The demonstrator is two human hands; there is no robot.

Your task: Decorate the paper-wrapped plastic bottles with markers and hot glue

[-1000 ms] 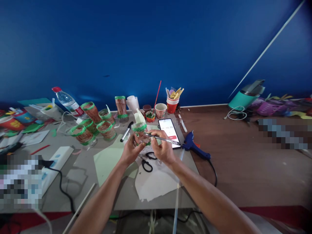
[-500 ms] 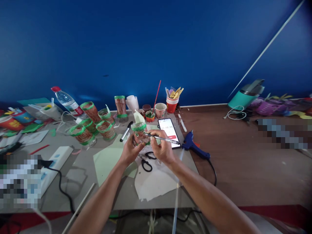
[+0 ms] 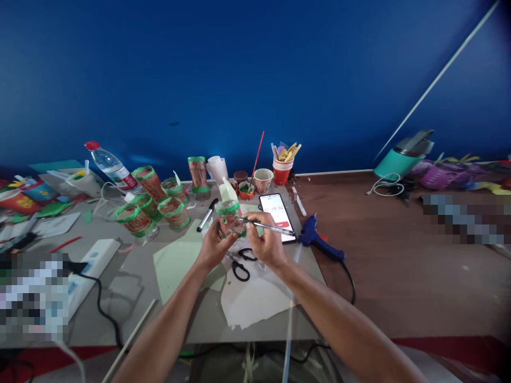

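Note:
My left hand [image 3: 216, 246] is closed around a clear plastic cup [image 3: 229, 218] painted brown with green bands, and a pale paper piece [image 3: 228, 190] stands up from its top. My right hand [image 3: 264, 238] pinches a pen [image 3: 271, 227], its tip end at the cup's right side; whether it touches, I cannot tell. Beneath my hands, the black handles of scissors [image 3: 241, 271] show over a white paper sheet [image 3: 255, 306]. Pale green paper [image 3: 175, 266] lies left of them. A capped black-and-white marker [image 3: 207, 215] rests just left of the cup.
Several painted cups [image 3: 136, 219] stand to the left by a tilted water bottle [image 3: 112, 166]. A phone [image 3: 275, 205] showing a timer lies behind my right hand. A blue glue gun [image 3: 319, 236] with its cord is at the right. A power strip [image 3: 93, 260] lies left.
The phone's timer has counted on. My hands, the cup and the pen hold nearly the same position; the whole view has shifted very slightly.

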